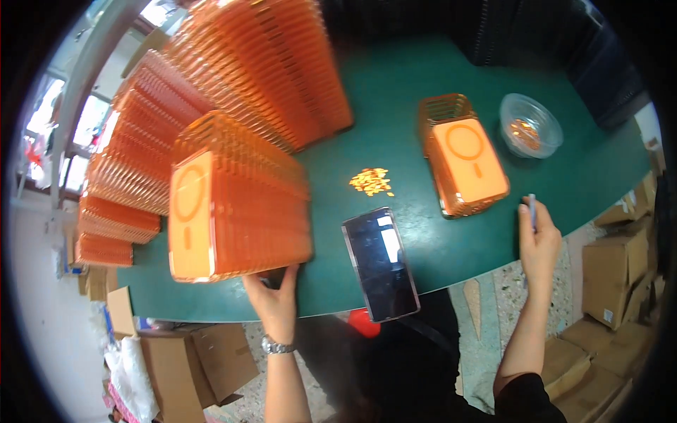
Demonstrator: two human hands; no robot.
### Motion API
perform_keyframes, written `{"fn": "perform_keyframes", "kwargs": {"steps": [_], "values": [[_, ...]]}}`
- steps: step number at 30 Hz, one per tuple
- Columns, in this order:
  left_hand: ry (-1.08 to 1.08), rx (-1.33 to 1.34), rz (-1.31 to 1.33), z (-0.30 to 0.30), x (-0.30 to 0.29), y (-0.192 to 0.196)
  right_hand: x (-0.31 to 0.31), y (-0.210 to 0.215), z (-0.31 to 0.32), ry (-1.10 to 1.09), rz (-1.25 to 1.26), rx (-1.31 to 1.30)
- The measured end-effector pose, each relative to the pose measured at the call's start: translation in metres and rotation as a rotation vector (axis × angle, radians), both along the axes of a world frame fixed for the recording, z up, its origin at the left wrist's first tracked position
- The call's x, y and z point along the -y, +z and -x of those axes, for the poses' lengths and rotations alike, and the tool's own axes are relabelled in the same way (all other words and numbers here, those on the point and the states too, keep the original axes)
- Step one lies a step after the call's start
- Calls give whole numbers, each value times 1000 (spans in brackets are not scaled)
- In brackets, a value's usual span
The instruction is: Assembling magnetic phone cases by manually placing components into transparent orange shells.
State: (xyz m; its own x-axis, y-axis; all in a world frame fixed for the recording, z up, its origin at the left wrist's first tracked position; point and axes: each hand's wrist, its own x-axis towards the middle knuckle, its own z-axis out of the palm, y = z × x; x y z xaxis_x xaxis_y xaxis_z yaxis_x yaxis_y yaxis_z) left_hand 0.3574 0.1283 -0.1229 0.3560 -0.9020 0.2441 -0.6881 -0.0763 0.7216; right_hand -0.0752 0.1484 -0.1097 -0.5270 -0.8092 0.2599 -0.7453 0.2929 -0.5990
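My left hand [273, 299], with a metal watch on its wrist, is pressed to the near side of a row of nested orange see-through phone cases [261, 204]. Its thumb and fingers straddle the lower edge, and the fingertips are partly hidden. The row's end case shows a ring and a short bar. Near the table's right front edge, my right hand [541, 243] is closed round a thin, pale pen-like tool [532, 201]. Beyond it lies a shorter stack of orange cases [469, 166]. Small orange pieces [371, 181] are heaped on the table between the two stacks.
A dark-screened phone [381, 264] lies at the green table's [395, 77] front edge. A clear round bowl [530, 127] with small orange pieces stands right. More rows of orange cases [264, 63] fill the back left. Cardboard boxes [615, 271] sit beyond the right edge.
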Motion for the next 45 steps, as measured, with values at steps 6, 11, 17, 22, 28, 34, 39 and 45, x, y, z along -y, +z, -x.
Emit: {"fn": "perform_keyframes", "kwargs": {"steps": [6,11,17,22,28,34,39,45], "values": [[2,79,150,-1,-20,-14,2,34,-26,199,119,433],[-23,-67,152,14,-43,-14,45,67,-58,175,221,-207],[-12,-79,190,13,-43,-17,60,88,-82,248,-296,-371],[-59,-93,242,10,-46,-21,57,100,-66,234,-192,-222],[-96,-288,286,3,-59,-21,25,114,-75,495,97,503],[-478,-658,177,45,-72,35,-28,92,-130,724,-39,1041],[-477,-1077,73,76,-69,66,-102,51,-176,1041,-298,1081],[-377,-1374,-25,47,-111,27,-71,63,-178,1232,-190,636]]}}
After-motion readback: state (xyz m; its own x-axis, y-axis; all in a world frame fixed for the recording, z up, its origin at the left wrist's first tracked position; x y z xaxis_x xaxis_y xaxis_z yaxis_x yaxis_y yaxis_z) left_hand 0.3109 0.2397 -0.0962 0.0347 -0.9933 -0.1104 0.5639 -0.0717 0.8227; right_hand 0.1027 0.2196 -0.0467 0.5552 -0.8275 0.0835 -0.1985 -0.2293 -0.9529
